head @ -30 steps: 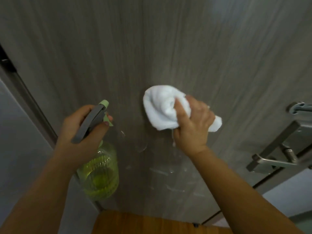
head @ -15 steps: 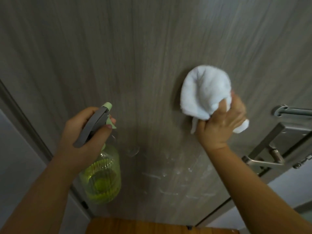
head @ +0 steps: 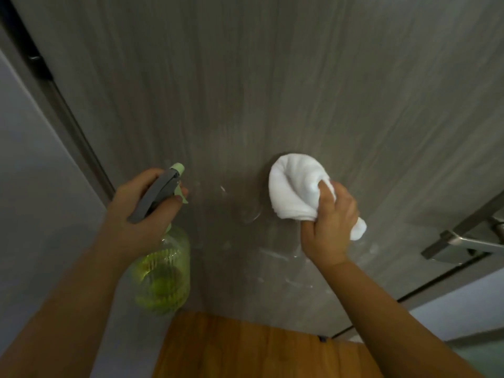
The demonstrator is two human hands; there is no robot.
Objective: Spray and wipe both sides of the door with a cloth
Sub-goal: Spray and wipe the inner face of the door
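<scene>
The right hand (head: pixel 328 222) is gripping a bunched white cloth (head: pixel 294 189), fingers curled tight around its lower part, and is pressing the wad flat against the door (head: pixel 272 77). A loose tail of the cloth is sticking out past the hand on the right side. The cloth is sitting at about the middle of the grey wood-grain door, to the left of the metal handle (head: pixel 469 241) and well apart from it. Below the cloth, pale wet streaks and droplets (head: pixel 275 255) are showing on the door's surface.

The left hand (head: pixel 139 211) is wrapping around the grey head of a spray bottle (head: pixel 161 271), with a finger lying across the trigger. The bottle is hanging upright just in front of the door's left part, its pale green nozzle pointing at the door, its clear body holding yellow-green liquid. A strip of wooden floor (head: pixel 245 350) is showing at the bottom, under the door.
</scene>
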